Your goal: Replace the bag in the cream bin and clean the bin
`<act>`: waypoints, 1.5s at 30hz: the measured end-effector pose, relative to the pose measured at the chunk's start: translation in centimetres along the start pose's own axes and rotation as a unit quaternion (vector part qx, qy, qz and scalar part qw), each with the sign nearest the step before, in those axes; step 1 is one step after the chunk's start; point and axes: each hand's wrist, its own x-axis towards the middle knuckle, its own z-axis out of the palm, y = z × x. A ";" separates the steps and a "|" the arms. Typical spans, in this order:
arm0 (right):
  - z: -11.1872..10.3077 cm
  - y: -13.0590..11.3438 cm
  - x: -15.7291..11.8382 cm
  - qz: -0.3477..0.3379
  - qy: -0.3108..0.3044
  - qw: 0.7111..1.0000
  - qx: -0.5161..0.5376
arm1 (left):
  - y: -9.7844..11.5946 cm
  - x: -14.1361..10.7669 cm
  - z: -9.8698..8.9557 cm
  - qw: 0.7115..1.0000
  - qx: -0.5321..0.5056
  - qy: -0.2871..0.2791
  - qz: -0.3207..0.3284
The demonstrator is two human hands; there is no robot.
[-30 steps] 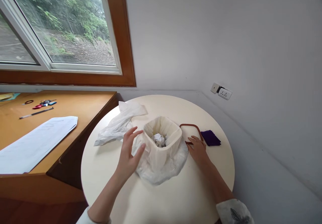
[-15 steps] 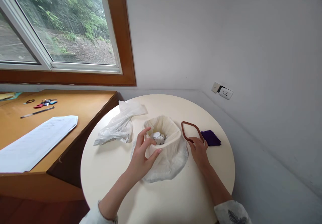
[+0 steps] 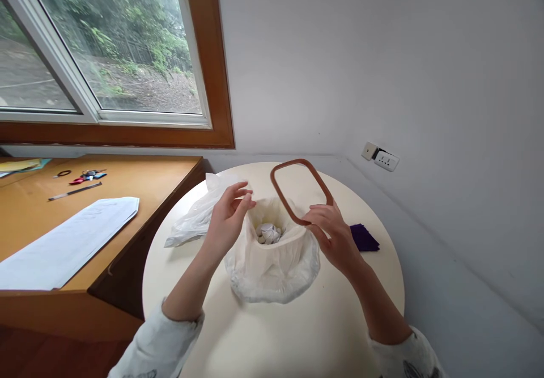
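Note:
My right hand [image 3: 335, 236] grips the near edge of a brown rounded-square ring [image 3: 319, 180], holding it tilted in the air above the right side of a small bin. A whitish plastic bag [image 3: 276, 262] lines this bin, its skirt folded out over the rim and spread around the base. Crumpled white paper [image 3: 268, 233] lies inside. At the bin's far left rim my left hand [image 3: 227, 216] is raised, with loosely bent fingers and nothing visible in it. The bin's own wall is hidden by the bag.
Another crumpled plastic bag [image 3: 187, 222] lies on the left of the round white table [image 3: 272, 338]. A folded dark purple cloth [image 3: 364, 237] is at the right. The wooden desk [image 3: 170, 177] holds papers [image 3: 76, 242], a pen [image 3: 75, 191] and keys [image 3: 91, 175].
My right hand has lifted the brown ring off the table and brought it left, over the bin. My left hand has moved up and away from the bin's near rim.

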 end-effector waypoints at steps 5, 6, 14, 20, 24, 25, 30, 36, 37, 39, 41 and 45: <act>-0.1 -1.8 2.8 -0.046 -0.060 0.997 -0.026 | 2.0 1.5 1.0 0.997 -0.053 -0.057 -0.027; -0.1 -2.0 3.1 -0.051 -0.065 0.996 -0.026 | 2.3 1.6 1.1 0.997 -0.051 -0.055 -0.023; 0.6 -1.4 4.8 -0.013 0.031 0.997 0.066 | 1.5 3.4 0.0 0.995 -0.079 -0.055 -0.032; 1.3 -0.3 6.5 0.147 0.100 0.983 0.056 | -0.1 3.8 -0.3 0.988 -0.061 -0.124 -0.073; 1.9 0.9 7.0 0.233 0.027 0.970 0.061 | -0.2 4.0 -0.8 0.980 -0.036 -0.166 -0.104; 2.0 1.1 7.0 0.242 0.004 0.968 0.058 | -0.2 4.1 -1.0 0.979 -0.029 -0.172 -0.110; 2.1 1.0 6.7 0.249 -0.084 0.965 0.019 | -0.4 4.2 -1.7 0.973 0.024 -0.191 -0.130; 1.4 -0.3 6.8 0.256 -0.176 0.950 0.012 | -0.7 3.9 -2.2 0.960 0.161 -0.198 -0.113; 1.4 -0.4 6.8 0.258 -0.191 0.947 0.013 | -0.8 3.8 -2.2 0.957 0.191 -0.194 -0.099; 1.5 -0.4 6.7 0.262 -0.215 0.941 0.007 | -0.9 3.8 -2.3 0.948 0.247 -0.188 -0.073; 1.7 -0.4 6.6 0.265 -0.231 0.936 -0.005 | -1.0 3.8 -2.3 0.936 0.291 -0.190 -0.061; 1.8 -0.4 6.5 0.268 -0.248 0.931 -0.019 | -1.2 3.8 -2.2 0.922 0.330 -0.196 -0.058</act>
